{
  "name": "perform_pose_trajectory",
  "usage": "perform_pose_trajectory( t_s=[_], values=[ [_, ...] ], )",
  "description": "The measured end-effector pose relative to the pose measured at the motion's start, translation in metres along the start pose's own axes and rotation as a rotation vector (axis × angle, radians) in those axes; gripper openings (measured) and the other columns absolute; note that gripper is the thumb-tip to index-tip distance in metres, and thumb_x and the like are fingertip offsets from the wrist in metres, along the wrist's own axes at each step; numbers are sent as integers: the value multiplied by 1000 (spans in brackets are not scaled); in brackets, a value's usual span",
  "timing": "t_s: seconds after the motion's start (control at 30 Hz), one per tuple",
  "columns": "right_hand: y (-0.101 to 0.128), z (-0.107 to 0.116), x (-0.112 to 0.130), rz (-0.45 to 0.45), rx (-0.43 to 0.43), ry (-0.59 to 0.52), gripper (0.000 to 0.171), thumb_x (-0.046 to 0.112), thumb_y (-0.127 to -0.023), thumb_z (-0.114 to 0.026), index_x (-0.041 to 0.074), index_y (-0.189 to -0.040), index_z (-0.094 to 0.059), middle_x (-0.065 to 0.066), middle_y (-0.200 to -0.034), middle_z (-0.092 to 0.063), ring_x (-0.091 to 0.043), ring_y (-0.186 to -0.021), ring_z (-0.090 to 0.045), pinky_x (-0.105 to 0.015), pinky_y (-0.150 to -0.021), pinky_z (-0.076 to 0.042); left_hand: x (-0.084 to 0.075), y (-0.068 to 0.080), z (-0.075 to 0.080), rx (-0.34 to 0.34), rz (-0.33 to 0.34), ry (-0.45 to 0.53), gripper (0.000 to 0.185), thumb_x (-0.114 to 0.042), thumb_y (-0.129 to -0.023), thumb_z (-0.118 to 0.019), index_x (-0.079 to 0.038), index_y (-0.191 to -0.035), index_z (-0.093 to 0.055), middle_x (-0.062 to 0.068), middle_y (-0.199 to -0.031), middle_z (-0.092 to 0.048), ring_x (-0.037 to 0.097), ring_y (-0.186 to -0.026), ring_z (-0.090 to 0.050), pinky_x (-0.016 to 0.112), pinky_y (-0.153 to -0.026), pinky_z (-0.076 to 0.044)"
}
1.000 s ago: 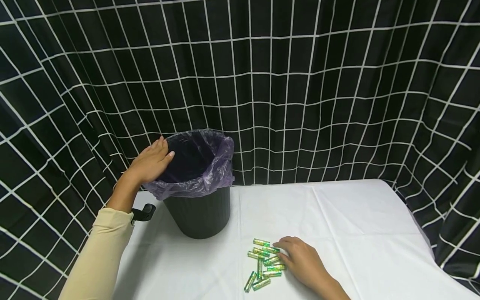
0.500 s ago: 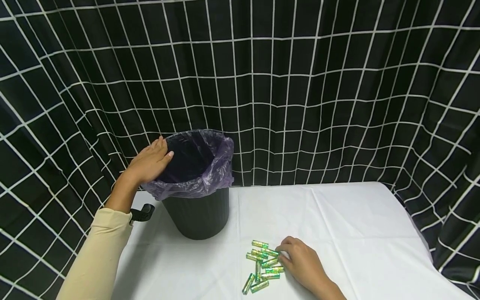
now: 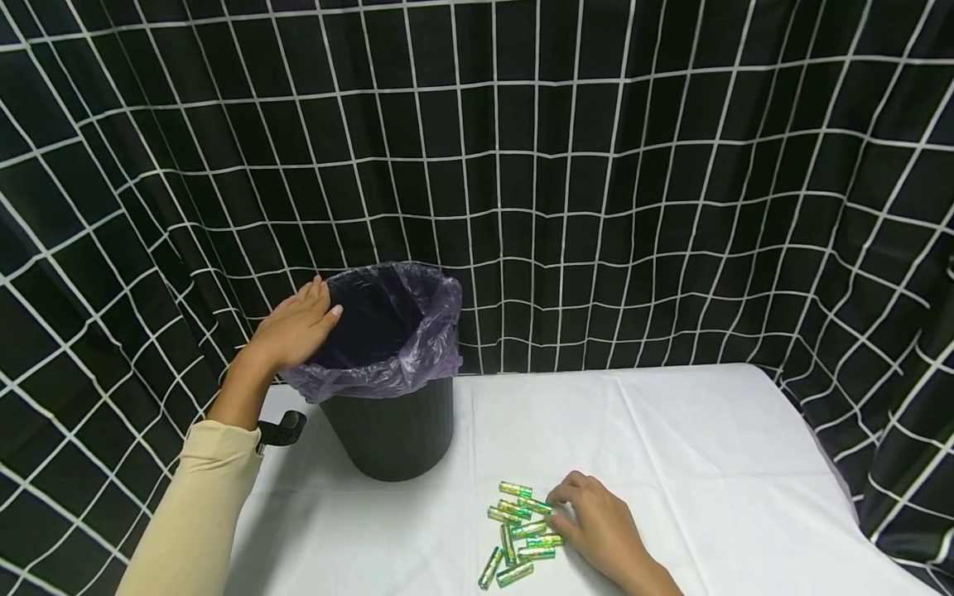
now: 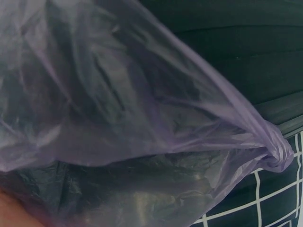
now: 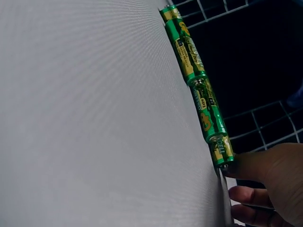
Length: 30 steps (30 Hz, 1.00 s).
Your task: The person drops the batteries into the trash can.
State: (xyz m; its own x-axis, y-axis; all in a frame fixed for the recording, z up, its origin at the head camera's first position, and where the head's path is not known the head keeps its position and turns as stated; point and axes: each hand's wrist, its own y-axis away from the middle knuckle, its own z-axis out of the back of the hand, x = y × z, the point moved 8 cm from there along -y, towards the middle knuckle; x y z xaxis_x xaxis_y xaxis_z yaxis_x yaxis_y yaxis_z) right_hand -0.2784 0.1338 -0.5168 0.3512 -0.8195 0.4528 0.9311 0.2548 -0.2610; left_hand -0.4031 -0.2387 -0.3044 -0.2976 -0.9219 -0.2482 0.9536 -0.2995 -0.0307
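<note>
Just beyond the right hand (image 3: pixel 599 526), a cylindrical battery (image 3: pixel 529 529) has been nudged slightly away; pinching cannot be confirmed, none seems lifted. The left hand (image 3: pixel 296 324) is laid flat.

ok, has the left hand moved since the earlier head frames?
No. In the head view the left hand stays at the left side of the bin's rim, with no visible shift against it either way.

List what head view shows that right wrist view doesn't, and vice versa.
Only head: the left hand and its pale sleeve.
Only right wrist: print sharp enough to pick out letters, and a metal battery tip.
Both: green batteries, right hand, white cloth, gridded curtain.
</note>
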Motion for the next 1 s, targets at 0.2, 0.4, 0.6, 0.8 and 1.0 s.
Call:
perform_pose_trajectory(
  t_s=[0.2, 0.4, 0.6, 0.8, 1.0],
  values=[
    [1, -1, -1, -10, 0, -16, 11, 16, -80, -85, 16, -88, -76, 8, -93, -67, -16, -94, -66, -42, -83, -59, 1, 1, -2, 4, 3, -3, 70, -39, -112, -20, 14, -155, -4, 29, -165, 3, 43, -154, 3, 54, -124, 0],
    [2, 1, -3, -12, -17, -43, 11, 15, -81, -84, 20, -86, -75, 12, -91, -68, -7, -84, -62, -28, -74, -57, -2, 2, 1, 5, 3, -9, 70, -38, -112, -21, 14, -155, -5, 30, -165, 2, 44, -154, 1, 54, -124, -1],
    [3, 6, -7, 9, -59, -96, 15, 12, -79, -86, 17, -89, -76, 10, -85, -72, -3, -75, -63, -24, -70, -56, -4, 3, 2, 11, -3, -8, 70, -39, -112, -20, 14, -155, -6, 31, -165, 2, 44, -154, 1, 55, -124, -2],
    [2, 9, -10, 11, -55, -167, 16, 6, -80, -84, 11, -93, -77, 4, -84, -76, -8, -75, -70, -30, -74, -60, -3, 2, 3, 0, -14, -14, 69, -38, -112, -20, 14, -155, -6, 30, -165, 2, 44, -154, 1, 55, -124, -2],
    [-1, 16, -7, 25, -72, -217, 18, 1, -79, -83, 10, -94, -78, -1, -86, -78, -15, -79, -74, -30, -75, -61, -2, 2, 2, 10, 2, -14, 69, -38, -112, -20, 13, -156, -5, 29, -166, 3, 43, -154, 2, 55, -124, -1]
  ],
)
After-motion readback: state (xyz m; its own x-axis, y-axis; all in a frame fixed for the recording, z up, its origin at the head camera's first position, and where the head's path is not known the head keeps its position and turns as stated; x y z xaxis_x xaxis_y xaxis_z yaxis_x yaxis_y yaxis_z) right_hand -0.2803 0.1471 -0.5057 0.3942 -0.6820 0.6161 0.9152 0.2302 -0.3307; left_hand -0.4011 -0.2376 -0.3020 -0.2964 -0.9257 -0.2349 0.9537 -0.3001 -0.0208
